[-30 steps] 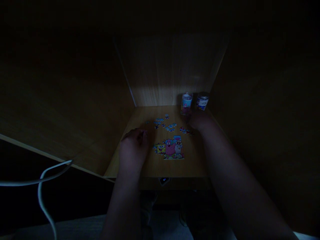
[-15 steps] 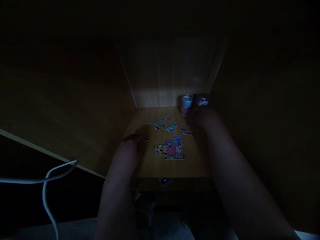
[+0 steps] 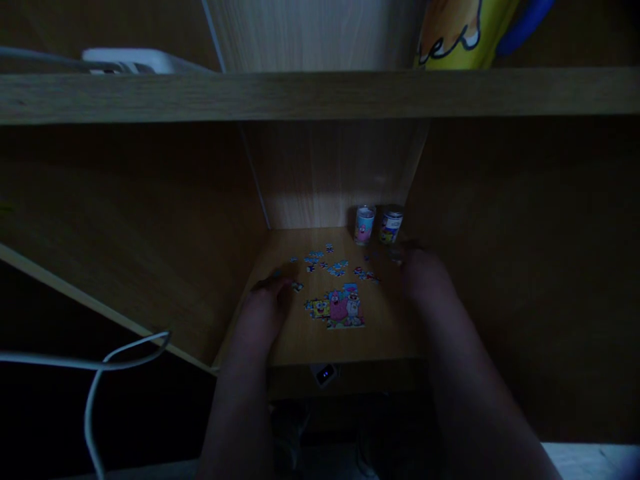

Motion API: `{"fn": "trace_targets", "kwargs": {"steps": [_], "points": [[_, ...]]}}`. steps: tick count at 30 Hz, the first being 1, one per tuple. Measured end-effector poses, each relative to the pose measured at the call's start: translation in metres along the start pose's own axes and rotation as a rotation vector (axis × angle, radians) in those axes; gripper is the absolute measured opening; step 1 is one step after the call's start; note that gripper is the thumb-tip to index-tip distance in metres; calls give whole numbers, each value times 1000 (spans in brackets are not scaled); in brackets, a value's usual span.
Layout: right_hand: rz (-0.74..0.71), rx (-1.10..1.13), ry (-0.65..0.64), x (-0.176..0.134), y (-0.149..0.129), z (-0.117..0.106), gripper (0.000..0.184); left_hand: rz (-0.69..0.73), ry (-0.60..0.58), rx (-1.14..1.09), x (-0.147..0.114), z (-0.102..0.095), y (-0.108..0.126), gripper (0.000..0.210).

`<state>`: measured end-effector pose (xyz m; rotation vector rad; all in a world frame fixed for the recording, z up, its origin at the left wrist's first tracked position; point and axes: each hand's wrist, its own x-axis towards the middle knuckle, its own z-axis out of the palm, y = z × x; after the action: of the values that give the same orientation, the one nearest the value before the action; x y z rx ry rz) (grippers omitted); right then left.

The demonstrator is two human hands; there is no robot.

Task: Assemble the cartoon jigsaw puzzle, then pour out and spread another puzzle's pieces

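My left hand (image 3: pixel 265 297) is at the left of the shelf board, its fingers closed in a pinch on a small puzzle piece (image 3: pixel 298 287). To its right lies a joined section of a cartoon jigsaw puzzle (image 3: pixel 338 308) with yellow, pink and white figures. Beyond that are scattered loose blue puzzle pieces (image 3: pixel 336 268) and a reddish group of pieces (image 3: pixel 367 275). Over the right side, my right hand (image 3: pixel 420 267) has its fingers curled together in shadow, with a small greyish thing at the tips that I cannot make out. In front of it stands a printed can (image 3: pixel 391 227).
A second cylindrical container (image 3: pixel 365 225) with a pink figure stands beside the can. Above is a shelf edge (image 3: pixel 320 97) with a yellow object (image 3: pixel 460 33) on it. White cable (image 3: pixel 93 393) hangs at left. A small lit device (image 3: pixel 325 375) sits below the board.
The view has shifted, bringing the upper shelf into sight. My right hand has drawn back from the can, uncovering it. My left hand has moved slightly right with the puzzle piece.
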<state>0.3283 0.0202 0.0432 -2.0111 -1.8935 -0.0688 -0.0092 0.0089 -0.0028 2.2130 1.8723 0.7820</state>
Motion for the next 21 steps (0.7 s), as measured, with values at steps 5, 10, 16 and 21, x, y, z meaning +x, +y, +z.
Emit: {"fn": "trace_targets", "kwargs": {"steps": [5, 10, 16, 21], "points": [[200, 149, 235, -50, 20, 3, 48, 28, 15, -20, 2, 1, -3, 38], [183, 214, 476, -69, 30, 22, 45, 11, 35, -21, 1, 0, -3, 38], [112, 225, 368, -62, 27, 36, 42, -24, 26, 1, 2, 0, -2, 35], [7, 217, 315, -59, 21, 43, 52, -32, 31, 24, 2, 0, 1, 39]]}}
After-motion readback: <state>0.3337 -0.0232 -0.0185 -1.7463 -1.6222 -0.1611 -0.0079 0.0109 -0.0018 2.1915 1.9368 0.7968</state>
